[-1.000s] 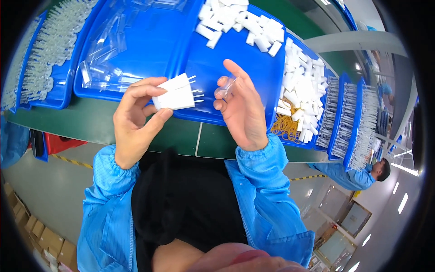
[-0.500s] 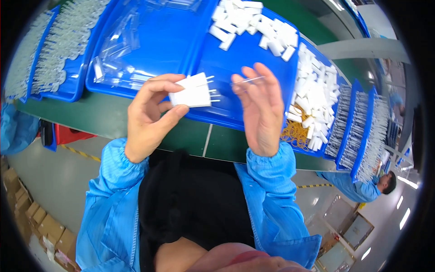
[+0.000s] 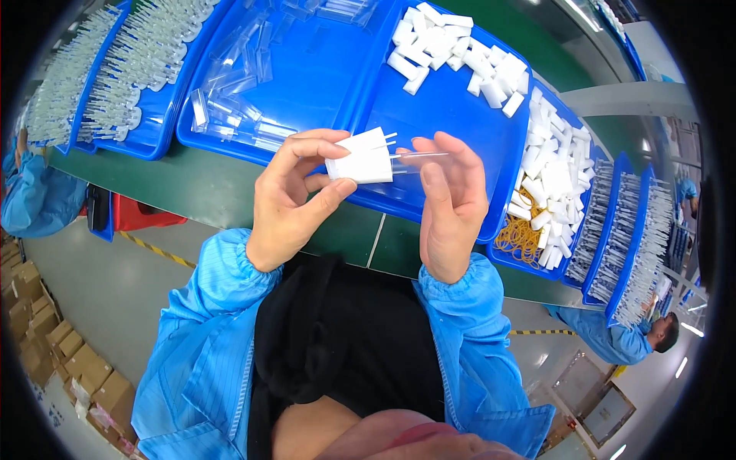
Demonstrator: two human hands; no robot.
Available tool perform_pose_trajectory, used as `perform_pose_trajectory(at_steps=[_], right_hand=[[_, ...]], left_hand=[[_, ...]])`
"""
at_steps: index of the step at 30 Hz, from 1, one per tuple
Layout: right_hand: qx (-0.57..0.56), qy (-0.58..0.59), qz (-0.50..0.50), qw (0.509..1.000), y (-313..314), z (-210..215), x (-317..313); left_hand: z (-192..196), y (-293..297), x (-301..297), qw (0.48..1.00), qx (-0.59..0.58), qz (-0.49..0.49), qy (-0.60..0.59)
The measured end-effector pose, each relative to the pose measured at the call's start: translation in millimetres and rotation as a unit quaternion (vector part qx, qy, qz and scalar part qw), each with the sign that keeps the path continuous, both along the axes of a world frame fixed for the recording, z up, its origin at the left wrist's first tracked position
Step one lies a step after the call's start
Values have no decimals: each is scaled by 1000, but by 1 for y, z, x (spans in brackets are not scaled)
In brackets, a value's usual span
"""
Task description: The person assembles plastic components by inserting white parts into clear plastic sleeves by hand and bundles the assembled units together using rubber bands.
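Note:
My left hand (image 3: 295, 195) pinches a fan of small white rectangular blocks (image 3: 360, 159) between thumb and fingers. Thin pale prongs stick out from the blocks' right side. Facing it, my right hand (image 3: 454, 207) holds a slim clear plastic sleeve (image 3: 422, 155) in its curled fingers. The sleeve's left end is level with the prongs and looks to be at one of them; whether it is around that prong I cannot tell. Both hands are above the near part of a blue tray (image 3: 326, 96), whose right section bears loose white blocks (image 3: 429, 42).
Clear plastic pieces (image 3: 230, 92) lie in the tray's left section. At right, another blue tray holds white blocks (image 3: 548, 176) and yellow rubber bands (image 3: 520, 239). Racks of pronged pieces (image 3: 142, 69) flank both sides. Co-workers in blue sleeves (image 3: 606, 335) are at the far right and left.
The whole view has shifted, with trays and hands appearing farther right. My hands have come closer together, bringing the clear sleeve up to the prongs of the white blocks.

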State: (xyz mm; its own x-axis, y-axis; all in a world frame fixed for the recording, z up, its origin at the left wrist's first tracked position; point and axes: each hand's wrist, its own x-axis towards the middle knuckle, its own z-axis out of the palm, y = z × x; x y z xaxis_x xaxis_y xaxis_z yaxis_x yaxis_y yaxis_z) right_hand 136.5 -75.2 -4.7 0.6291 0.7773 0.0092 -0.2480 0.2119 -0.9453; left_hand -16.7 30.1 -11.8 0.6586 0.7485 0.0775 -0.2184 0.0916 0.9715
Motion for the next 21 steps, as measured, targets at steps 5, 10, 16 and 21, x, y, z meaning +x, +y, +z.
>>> perform_pose_trajectory(at_steps=[5,10,16,21], right_hand=[[13,5,-16,1000,-1,-4,-4],[-6,58,8,998,-1,-4,1],[-17,27,1,999,0,-6,-1],[-2,-24,-2,1000,-3,-14,-8]], left_hand=[[-5,-5,1,999,30,19,19],[-9,-3,0,996,78,37,36],[-7,-6,0,993,99,37,52],[-6,-5,-1,994,85,29,69]])
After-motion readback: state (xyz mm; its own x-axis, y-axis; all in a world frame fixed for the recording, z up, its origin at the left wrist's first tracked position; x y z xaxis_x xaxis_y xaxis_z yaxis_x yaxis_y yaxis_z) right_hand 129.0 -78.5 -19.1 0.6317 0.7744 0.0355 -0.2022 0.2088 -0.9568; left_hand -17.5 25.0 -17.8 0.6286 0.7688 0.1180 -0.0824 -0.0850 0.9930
